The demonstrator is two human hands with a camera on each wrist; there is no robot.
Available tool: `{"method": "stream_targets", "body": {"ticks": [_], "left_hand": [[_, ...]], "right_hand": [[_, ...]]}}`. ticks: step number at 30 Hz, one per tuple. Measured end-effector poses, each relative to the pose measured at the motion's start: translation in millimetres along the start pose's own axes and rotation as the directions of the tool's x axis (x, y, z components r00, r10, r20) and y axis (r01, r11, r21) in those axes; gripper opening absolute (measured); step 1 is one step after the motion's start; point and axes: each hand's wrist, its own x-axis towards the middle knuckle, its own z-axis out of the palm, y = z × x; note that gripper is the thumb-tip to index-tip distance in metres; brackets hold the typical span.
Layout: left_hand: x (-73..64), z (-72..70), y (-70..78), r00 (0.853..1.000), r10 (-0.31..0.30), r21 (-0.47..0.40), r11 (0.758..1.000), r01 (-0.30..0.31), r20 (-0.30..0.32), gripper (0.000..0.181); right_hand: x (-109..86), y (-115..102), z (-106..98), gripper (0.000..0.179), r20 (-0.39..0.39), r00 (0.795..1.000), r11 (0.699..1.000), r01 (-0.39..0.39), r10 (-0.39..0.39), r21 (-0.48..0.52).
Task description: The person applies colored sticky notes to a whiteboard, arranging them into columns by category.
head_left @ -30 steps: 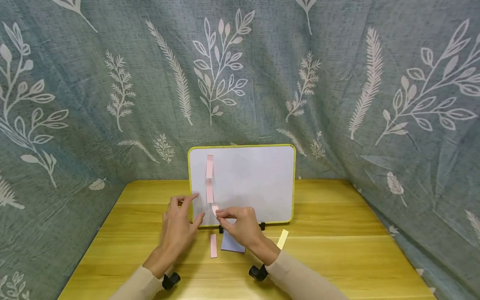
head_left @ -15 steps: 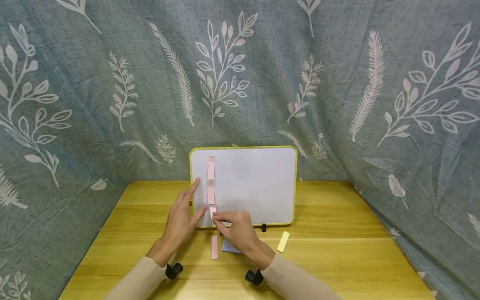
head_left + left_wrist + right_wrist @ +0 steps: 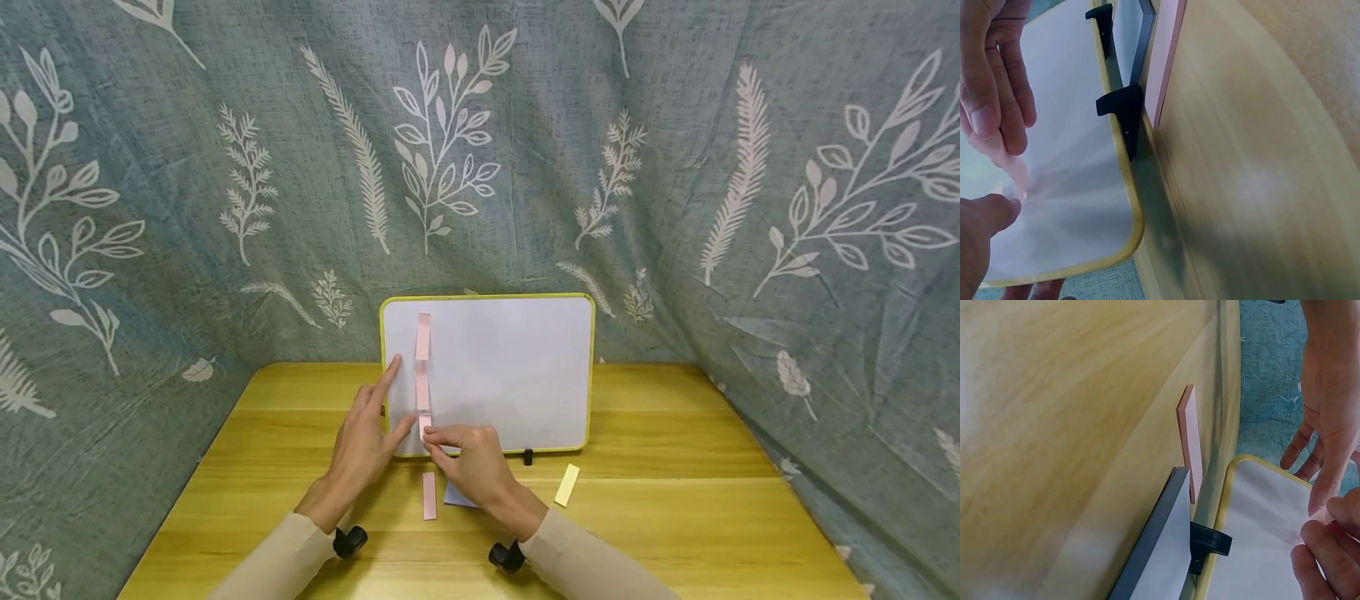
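A whiteboard [image 3: 510,375] with a yellow rim stands upright on the table. My left hand [image 3: 360,442] grips its left edge, thumb in front and some fingers behind. My right hand [image 3: 480,467] pinches a pink sticky strip [image 3: 425,423] between thumb and index finger, low on the board's left side. In the left wrist view the strip [image 3: 1013,169] curves from the right fingertips toward the left thumb [image 3: 1000,212]. Above it, an upper pink strip [image 3: 423,337] and a middle pink strip [image 3: 422,386] hang in a vertical line on the board.
On the table before the board lie a pink sticky pad [image 3: 429,496], a purple-blue pad [image 3: 457,496] partly hidden by my right hand, and a yellow pad [image 3: 567,485] to the right. Black stand feet [image 3: 1124,103] hold the board's lower edge. A leaf-patterned curtain [image 3: 525,208] hangs behind.
My right hand has brought the pink strip slightly left and straightened it beneath the other two. The left index finger has stretched higher up the board's left side.
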Motion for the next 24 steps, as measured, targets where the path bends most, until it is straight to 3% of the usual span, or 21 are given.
{"method": "stream_targets", "body": {"ticks": [14,24], "left_hand": [[2.0,4.1,1.1,1.000,0.001,0.026,1.000,-0.001,-0.015,0.108],[10.3,13.2,1.5,0.999,0.020,0.035,0.999,-0.019,-0.043,0.125]], "right_hand": [[1.6,5.5,8.4,0.012,-0.017,1.000,0.999,0.017,-0.018,-0.050],[1.7,8.7,11.2,0.010,0.007,1.000,0.998,-0.004,0.005,-0.058]]}}
